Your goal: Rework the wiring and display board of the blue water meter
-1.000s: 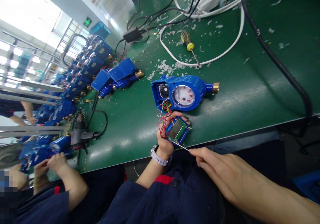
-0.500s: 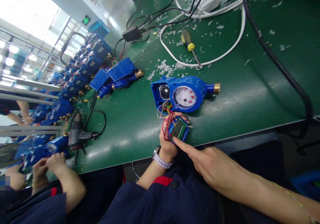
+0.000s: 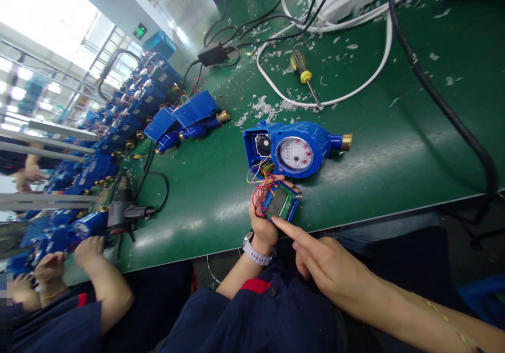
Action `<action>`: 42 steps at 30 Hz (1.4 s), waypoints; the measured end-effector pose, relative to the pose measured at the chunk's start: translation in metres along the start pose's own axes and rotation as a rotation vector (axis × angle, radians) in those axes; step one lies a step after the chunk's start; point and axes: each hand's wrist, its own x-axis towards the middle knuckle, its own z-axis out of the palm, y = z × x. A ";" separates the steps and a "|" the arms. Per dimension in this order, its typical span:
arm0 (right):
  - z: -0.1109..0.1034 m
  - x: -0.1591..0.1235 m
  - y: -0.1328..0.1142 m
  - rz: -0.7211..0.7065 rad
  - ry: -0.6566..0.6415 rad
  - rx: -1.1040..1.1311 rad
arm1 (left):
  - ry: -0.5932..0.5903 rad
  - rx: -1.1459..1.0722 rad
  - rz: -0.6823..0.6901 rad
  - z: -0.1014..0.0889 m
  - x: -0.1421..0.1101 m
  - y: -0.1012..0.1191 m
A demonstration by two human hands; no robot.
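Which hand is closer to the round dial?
Left. The left hand holds the small screen just below the dial; the right hand is farther below, pointing at the screen.

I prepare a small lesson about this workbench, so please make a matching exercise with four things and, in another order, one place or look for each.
Things:
1. Screwdriver
2. Dial
3. Watch
4. Display

Places or looks:
A. Held in the left hand
B. Lying on the green table, handle partly yellow
C. Has a pale purple strap
D. Set in a blue meter

Pairs: 1-B, 2-D, 3-C, 4-A.
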 end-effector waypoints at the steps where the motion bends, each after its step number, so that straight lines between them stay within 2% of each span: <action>1: -0.002 -0.001 -0.001 -0.006 -0.008 0.044 | -0.045 -0.039 -0.065 0.001 0.001 0.002; 4: -0.010 -0.009 -0.005 0.012 0.048 0.162 | -0.143 -0.102 -0.181 0.003 0.003 0.008; 7: -0.026 -0.019 -0.001 0.037 0.245 0.217 | -0.145 -0.132 -0.188 0.004 0.005 0.013; 9: -0.043 -0.024 0.008 0.019 0.428 0.136 | -0.143 -0.163 -0.189 0.004 0.007 0.014; 11: -0.065 -0.025 0.019 0.004 0.594 -0.049 | -0.133 -0.191 -0.181 0.003 0.008 0.013; 13: -0.088 -0.021 0.029 0.023 0.694 -0.186 | -0.104 -0.201 -0.167 0.003 0.010 0.011; 16: -0.117 -0.007 0.035 0.037 0.677 -0.171 | -0.038 -0.187 -0.162 0.007 0.015 0.007; 20: -0.138 0.022 0.035 0.060 0.591 -0.057 | 0.034 -0.169 -0.115 0.018 0.031 0.002; 26: -0.175 0.077 0.036 0.008 0.573 -0.193 | 0.140 -0.087 0.067 0.039 0.089 -0.011; 30: -0.208 0.107 0.038 -0.019 0.673 -0.344 | 0.172 -0.114 0.135 0.044 0.133 -0.017; 33: -0.215 0.113 0.040 -0.089 0.814 -0.492 | 0.221 -0.126 0.192 0.041 0.151 -0.019; 36: -0.208 0.103 0.042 -0.188 0.877 -0.634 | 0.247 -0.107 0.227 0.032 0.154 -0.018; 38: -0.204 0.083 0.040 -0.259 0.898 -0.715 | 0.252 -0.085 0.239 0.025 0.151 -0.017; 40: -0.210 0.051 0.035 -0.305 0.968 -0.784 | 0.248 -0.061 0.241 0.018 0.148 -0.014; 42: -0.228 0.010 0.030 -0.281 1.122 -0.842 | 0.255 -0.042 0.238 0.010 0.147 -0.011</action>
